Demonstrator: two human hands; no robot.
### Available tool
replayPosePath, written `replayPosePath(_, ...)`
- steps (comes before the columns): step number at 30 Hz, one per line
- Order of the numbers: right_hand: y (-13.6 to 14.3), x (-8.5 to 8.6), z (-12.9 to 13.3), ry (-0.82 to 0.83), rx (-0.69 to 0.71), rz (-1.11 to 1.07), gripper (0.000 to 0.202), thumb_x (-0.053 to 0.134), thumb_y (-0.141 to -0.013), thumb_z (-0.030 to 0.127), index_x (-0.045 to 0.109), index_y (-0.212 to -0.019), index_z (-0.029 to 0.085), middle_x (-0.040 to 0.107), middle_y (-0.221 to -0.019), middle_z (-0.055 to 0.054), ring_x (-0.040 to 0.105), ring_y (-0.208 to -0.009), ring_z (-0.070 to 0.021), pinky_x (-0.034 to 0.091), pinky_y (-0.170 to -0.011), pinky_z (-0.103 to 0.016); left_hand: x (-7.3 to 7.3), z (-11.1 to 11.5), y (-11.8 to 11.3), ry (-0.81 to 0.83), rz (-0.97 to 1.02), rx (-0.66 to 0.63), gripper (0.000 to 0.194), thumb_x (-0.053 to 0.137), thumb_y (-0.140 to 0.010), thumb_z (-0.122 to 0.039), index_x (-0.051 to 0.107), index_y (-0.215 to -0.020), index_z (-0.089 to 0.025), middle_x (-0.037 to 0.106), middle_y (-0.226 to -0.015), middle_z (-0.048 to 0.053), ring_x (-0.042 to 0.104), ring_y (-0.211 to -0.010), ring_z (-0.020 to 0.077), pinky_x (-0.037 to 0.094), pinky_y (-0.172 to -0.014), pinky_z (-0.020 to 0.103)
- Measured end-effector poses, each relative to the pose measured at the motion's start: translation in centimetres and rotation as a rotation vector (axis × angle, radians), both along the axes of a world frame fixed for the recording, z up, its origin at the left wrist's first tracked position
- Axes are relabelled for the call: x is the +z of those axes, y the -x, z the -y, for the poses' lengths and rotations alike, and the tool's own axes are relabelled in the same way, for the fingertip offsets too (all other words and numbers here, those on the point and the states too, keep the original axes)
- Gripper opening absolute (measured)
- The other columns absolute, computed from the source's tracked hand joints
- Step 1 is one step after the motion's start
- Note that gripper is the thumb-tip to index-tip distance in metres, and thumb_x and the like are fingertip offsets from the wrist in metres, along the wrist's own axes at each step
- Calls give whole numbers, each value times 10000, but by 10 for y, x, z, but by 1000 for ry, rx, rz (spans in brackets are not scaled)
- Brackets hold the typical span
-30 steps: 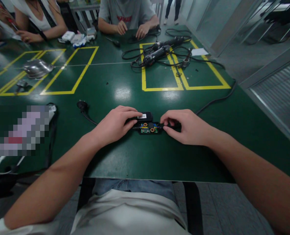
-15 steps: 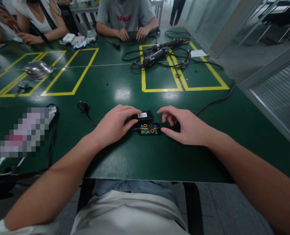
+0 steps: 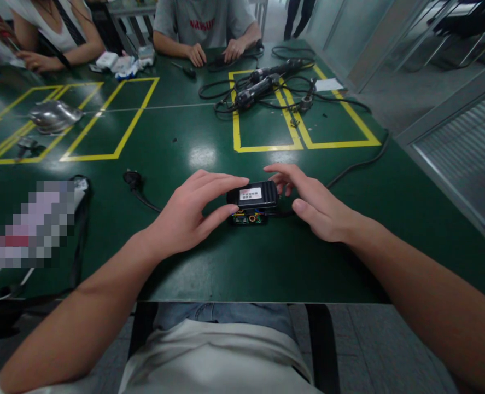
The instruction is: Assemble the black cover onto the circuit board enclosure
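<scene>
Between thumb and fingers, my left hand (image 3: 195,208) grips the left end of a black ribbed plastic cover (image 3: 270,196) with a white label. The cover is raised over an open power adapter housing (image 3: 250,219), whose circuit board and copper coil show along the near side. My right hand (image 3: 318,205) is at the cover's right end with thumb and fingers apart; whether a fingertip touches the cover is unclear. A black cord runs from the housing to each side, and the left one ends in a plug (image 3: 133,179).
Power screwdrivers (image 3: 256,90) with tangled cords lie at the far right, over yellow tape outlines. A metal bowl-shaped part (image 3: 56,116) sits at far left. A blurred-out object (image 3: 31,224) is at near left. Across the table (image 3: 176,175), other people sit with their hands on it.
My left hand has lifted the cover from behind the housing and brought it nearer and to the right, over the board. My right hand has drawn back from the housing's right end.
</scene>
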State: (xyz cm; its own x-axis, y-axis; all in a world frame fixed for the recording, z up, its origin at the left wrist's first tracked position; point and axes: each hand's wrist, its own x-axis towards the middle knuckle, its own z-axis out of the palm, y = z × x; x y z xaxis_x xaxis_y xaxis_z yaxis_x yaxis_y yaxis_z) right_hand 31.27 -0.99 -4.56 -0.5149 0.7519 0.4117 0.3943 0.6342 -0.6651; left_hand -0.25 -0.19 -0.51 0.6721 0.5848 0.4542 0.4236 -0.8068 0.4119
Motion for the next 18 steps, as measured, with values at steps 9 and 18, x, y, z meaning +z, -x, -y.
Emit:
replayPosePath(9, 0, 0, 0, 36, 7, 42, 757, 399, -1110, 811, 493, -1628, 267, 738, -1256, -123, 688, -999, -296, 587, -934, -468, 4, 0, -1, 42, -78, -71, 341, 639, -1141, -353, 759, -1435, -227, 820, -1350, 113, 759, -1177, 250, 590, -1089, 419)
replayPosePath(18, 1, -3, -1, 40, -17, 90, 717, 474, -1096, 781, 527, -1597, 271, 757, -1225, -120, 701, -983, -301, 590, -922, -474, -1, -3, -2, 135, -258, -130, 286, 645, -1113, -265, 808, -1343, -211, 810, -1342, 121, 743, -1175, 266, 609, -1064, 446)
